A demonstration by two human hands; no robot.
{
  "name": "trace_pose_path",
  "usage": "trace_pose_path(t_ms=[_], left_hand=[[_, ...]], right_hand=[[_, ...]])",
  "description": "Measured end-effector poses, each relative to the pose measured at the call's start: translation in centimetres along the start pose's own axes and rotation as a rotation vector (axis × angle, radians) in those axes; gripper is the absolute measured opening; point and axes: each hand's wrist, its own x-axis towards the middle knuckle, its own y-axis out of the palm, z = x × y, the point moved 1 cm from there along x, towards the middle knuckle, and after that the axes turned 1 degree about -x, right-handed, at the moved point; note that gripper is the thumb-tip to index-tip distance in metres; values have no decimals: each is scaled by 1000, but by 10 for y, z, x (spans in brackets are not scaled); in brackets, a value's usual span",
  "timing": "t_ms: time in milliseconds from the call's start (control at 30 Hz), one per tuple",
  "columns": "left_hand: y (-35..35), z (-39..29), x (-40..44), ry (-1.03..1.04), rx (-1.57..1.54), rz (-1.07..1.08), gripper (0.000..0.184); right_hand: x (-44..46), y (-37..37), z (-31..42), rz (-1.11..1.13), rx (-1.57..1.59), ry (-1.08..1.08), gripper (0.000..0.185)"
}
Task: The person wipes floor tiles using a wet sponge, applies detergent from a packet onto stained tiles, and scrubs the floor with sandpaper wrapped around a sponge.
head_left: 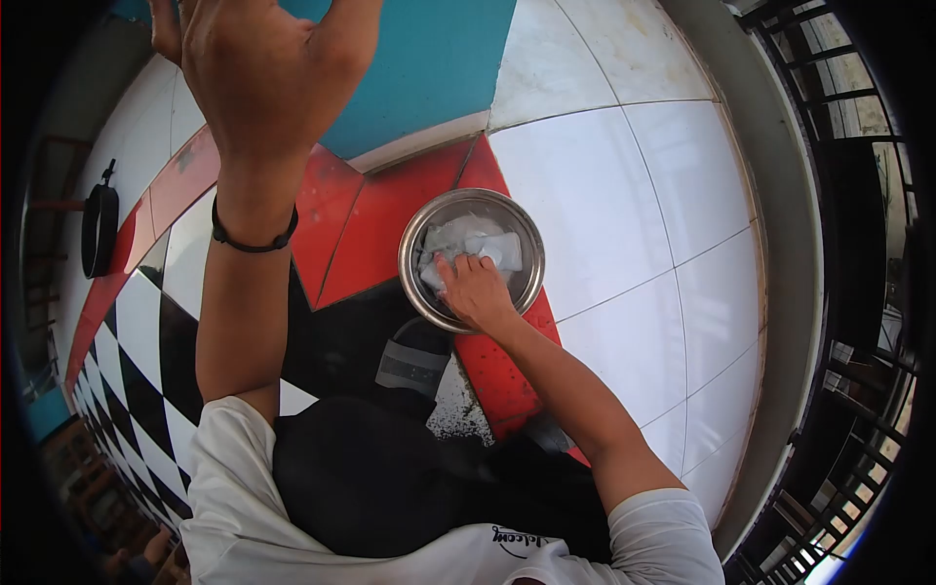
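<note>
A round metal bowl (pixel 534 278) stands on the red tiles in front of me, with crumpled, whitish, partly see-through material like plastic (pixel 463 234) in it. My right hand (pixel 478 294) reaches into the bowl from the near side. Its fingers are bent and closed on the whitish material, though their tips are partly hidden. Raised high at the upper left, close to the camera, is my left hand (pixel 258 73). Its thumb and little finger spread apart, the top edge cuts off the other fingertips, and nothing shows in it. A dark band (pixel 255 244) circles that wrist.
White tiles (pixel 604 214) lie to the right, below a ledge and dark metal bars (pixel 848 409). A teal surface (pixel 429 78) rises beyond the bowl. A black pan-like object (pixel 99 229) is at the far left. My sandalled foot (pixel 414 366) is just below the bowl.
</note>
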Motion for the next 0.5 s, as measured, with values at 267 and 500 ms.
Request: trace_pose_path(t_ms=[267, 500], left_hand=[[24, -1, 1, 38, -108, -166, 79], [36, 3, 3, 171, -51, -187, 72]], right_hand=[[5, -30, -33, 244, 1625, 456, 55], [8, -64, -36, 267, 2181, 752, 64]])
